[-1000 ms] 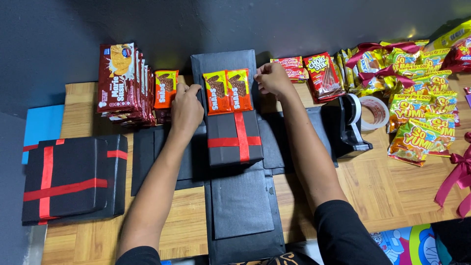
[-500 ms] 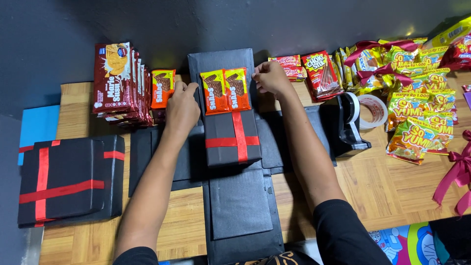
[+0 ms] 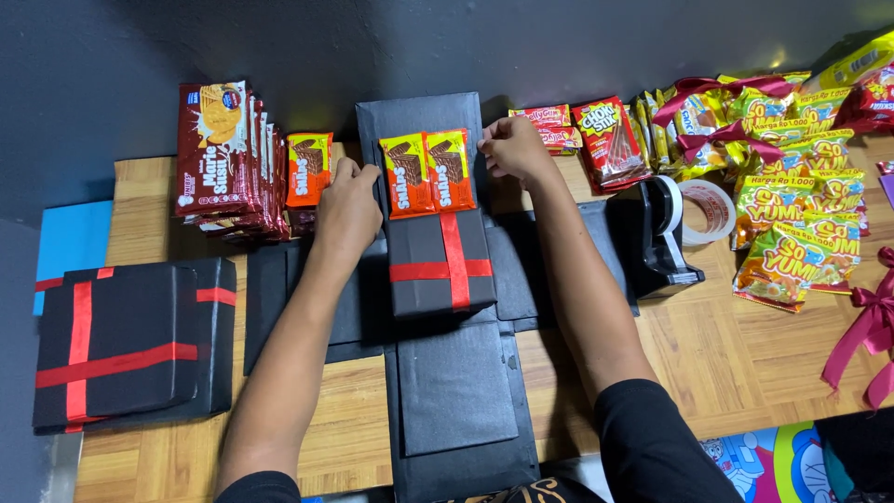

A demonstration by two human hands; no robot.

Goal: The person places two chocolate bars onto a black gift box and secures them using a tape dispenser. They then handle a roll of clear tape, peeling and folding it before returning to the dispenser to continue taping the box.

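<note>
Head view, item list. Two orange wafer packets (image 3: 427, 173): side by side, long axes running 12 to 6 o'clock, lying on the far panel of an unfolded black box (image 3: 456, 410), touching the near black cube with red ribbon cross (image 3: 440, 268). Left hand (image 3: 346, 207): at the packets' 9 o'clock, just beside them, fingers curled, holding nothing visible. Right hand (image 3: 510, 149): at their 3 o'clock, fingertips pinched at the panel edge; contents, cannot tell. Both hands about equally near.

Even overhead light, sharp focus, faint glare on foil wrappers, dark upper background.
</note>
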